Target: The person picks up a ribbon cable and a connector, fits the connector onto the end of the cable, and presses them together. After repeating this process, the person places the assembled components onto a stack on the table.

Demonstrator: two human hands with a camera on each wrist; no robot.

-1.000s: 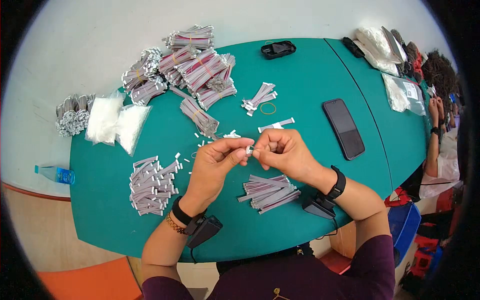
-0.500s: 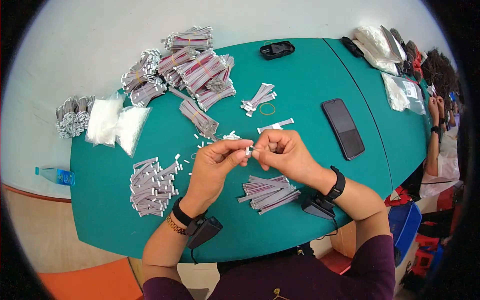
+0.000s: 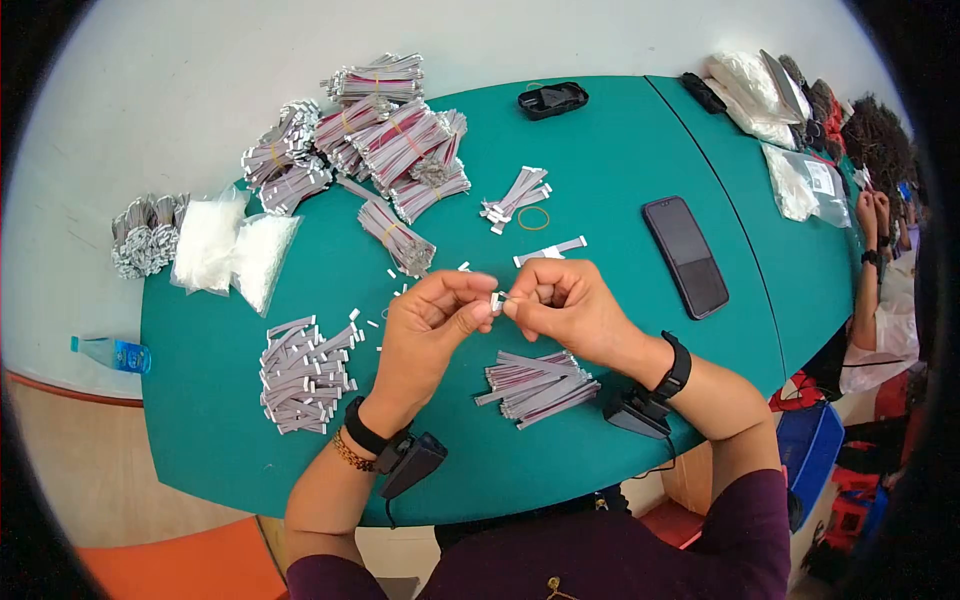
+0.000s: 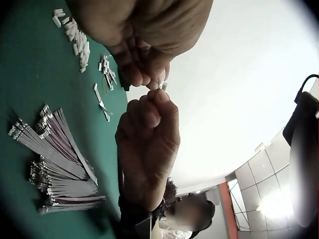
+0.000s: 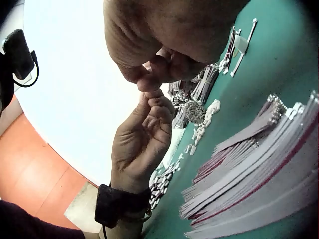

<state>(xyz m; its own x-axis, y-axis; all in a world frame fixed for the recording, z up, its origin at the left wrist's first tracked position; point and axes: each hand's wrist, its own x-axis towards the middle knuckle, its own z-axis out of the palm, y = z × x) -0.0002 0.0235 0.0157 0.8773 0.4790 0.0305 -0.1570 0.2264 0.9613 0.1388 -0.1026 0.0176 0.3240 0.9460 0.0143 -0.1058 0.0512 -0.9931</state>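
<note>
White connector pinched by left grip and right grip.

white connector partly hidden, bottle label unreadable

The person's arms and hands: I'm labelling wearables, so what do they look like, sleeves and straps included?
The left hand and right hand are gloveless. The sleeves are short and dark purple. Each wrist has a black strap, a dark boxy device and a thin dark cable. The left one also has a gold-coloured chain bracelet. I see no readable markings.
</note>
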